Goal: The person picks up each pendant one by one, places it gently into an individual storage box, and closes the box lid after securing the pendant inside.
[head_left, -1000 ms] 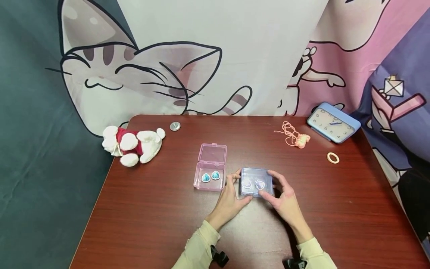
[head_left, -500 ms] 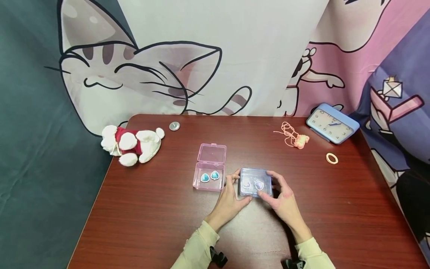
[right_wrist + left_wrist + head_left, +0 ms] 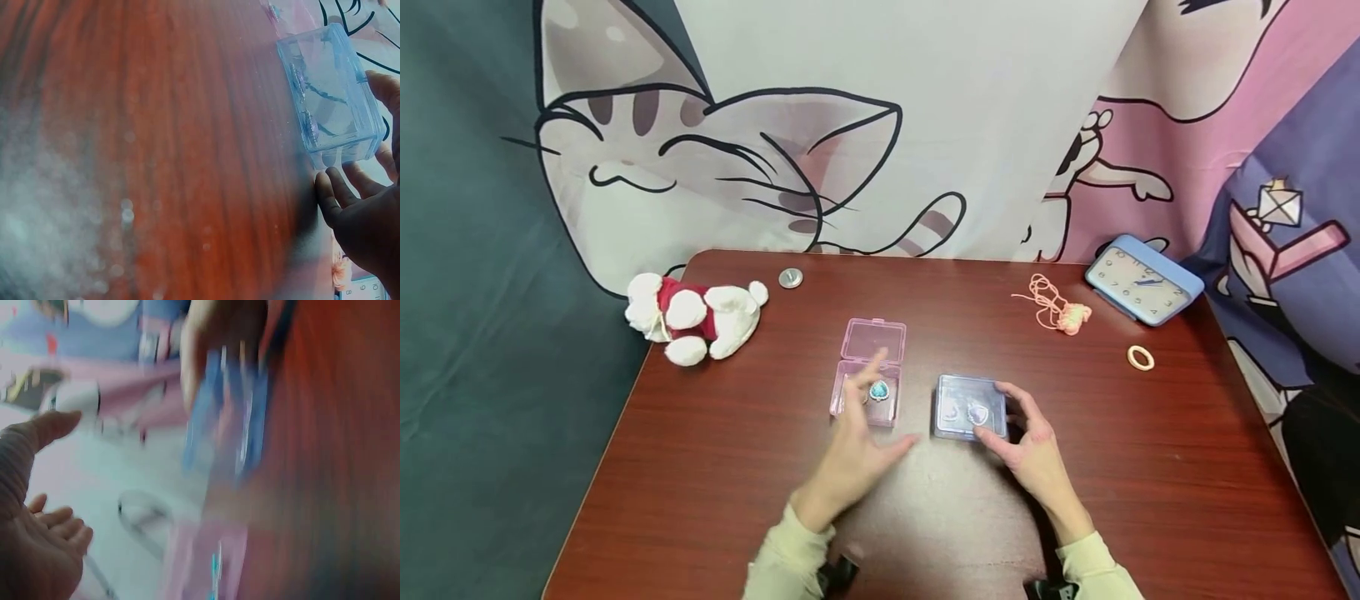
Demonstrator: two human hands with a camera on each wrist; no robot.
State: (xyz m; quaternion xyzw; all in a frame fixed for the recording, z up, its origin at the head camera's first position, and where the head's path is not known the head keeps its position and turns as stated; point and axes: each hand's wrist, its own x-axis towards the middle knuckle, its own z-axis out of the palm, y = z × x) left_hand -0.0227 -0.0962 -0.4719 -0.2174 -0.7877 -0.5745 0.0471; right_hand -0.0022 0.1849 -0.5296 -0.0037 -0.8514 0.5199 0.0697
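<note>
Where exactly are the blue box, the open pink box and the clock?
blue box (image 3: 970,406), head view, middle of its closed clear lid.
pink box (image 3: 876,341), head view, on its raised lid.
clock (image 3: 1142,278), head view, centre of its dial.

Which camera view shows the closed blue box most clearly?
The right wrist view: the blue box fills the frame sharply, the right hand at its end. The head view shows the blue box small but whole on the table. The left wrist view is only a blue blur.
</note>
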